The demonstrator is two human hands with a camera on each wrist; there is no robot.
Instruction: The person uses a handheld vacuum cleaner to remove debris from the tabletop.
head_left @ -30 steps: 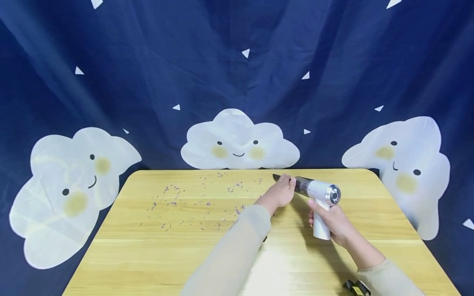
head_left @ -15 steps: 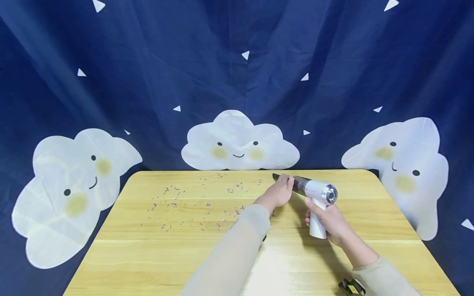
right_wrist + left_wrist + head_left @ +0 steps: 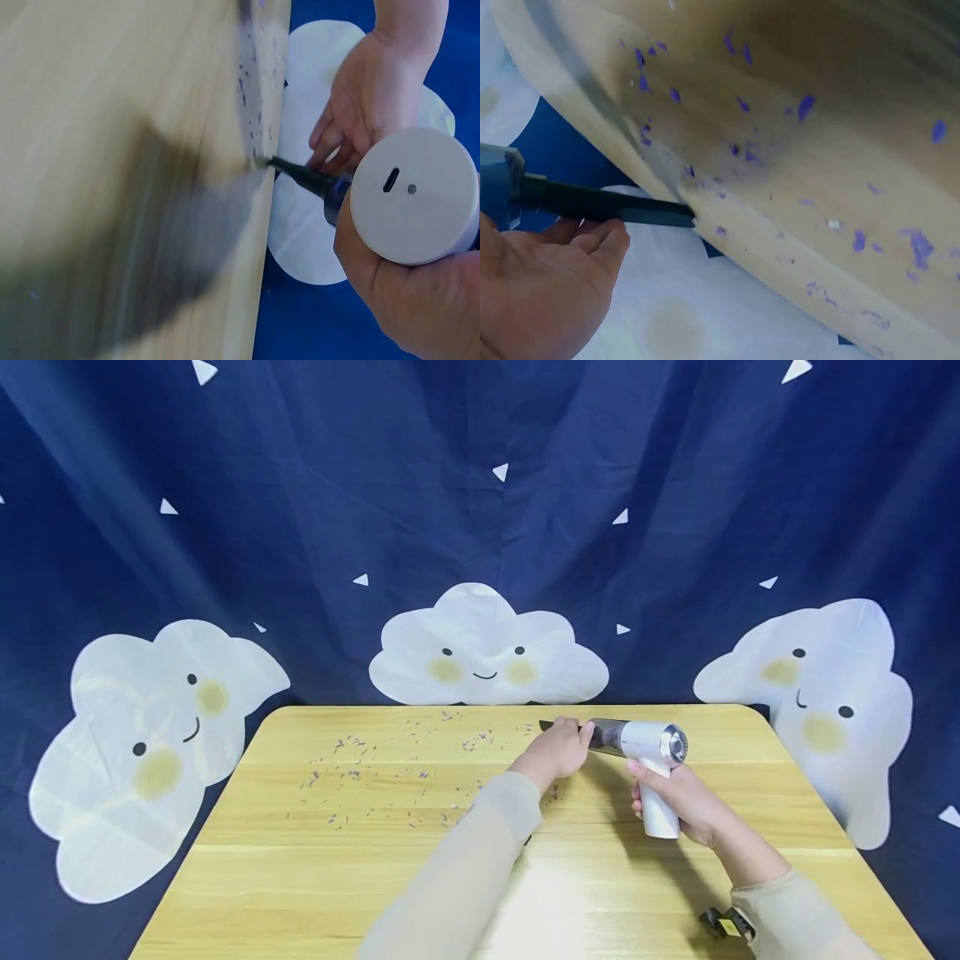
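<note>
A white cordless handheld vacuum cleaner (image 3: 643, 740) with a smoky dust cup is held level over the right half of the table. My right hand (image 3: 688, 802) grips its handle; the round handle base (image 3: 414, 196) faces the right wrist camera. Farther forward, my left hand (image 3: 557, 753) holds the black crevice nozzle (image 3: 607, 204) near the dust cup, its fingers curled against it. The nozzle's tip is at the table's far edge in both wrist views; whether it touches cannot be told. Small purple paper scraps (image 3: 919, 247) lie around and left of the tip.
The light wooden table (image 3: 300, 885) has rounded far corners. Scraps (image 3: 352, 773) are scattered over its far left and middle. A dark blue curtain (image 3: 420, 510) with white clouds hangs right behind it. A small black-and-yellow object (image 3: 726, 925) is at my right sleeve.
The nozzle tip has shifted slightly left and nearer, with my left hand moving along. The vacuum's rear and my right hand have swung a little right over the last half second.
</note>
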